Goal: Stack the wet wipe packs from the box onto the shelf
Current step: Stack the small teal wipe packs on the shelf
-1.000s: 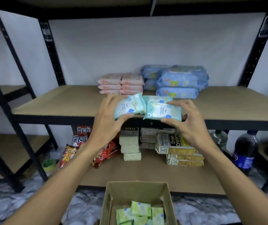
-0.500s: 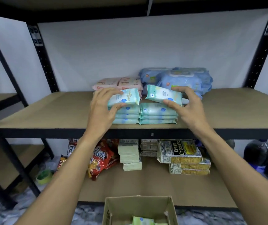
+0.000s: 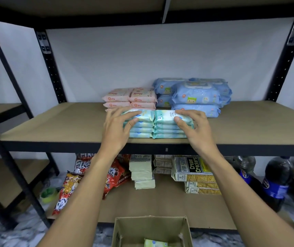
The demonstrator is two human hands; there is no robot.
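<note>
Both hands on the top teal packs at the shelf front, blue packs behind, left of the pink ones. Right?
Not quite. The head view shows the blue packs right of the pink packs, not left. The left hand and right hand do hold the top teal packs at the shelf front.

One head-worn view — close, facing the shelf.
It looks forward and down; fingers mid-frame, box below them.
</note>
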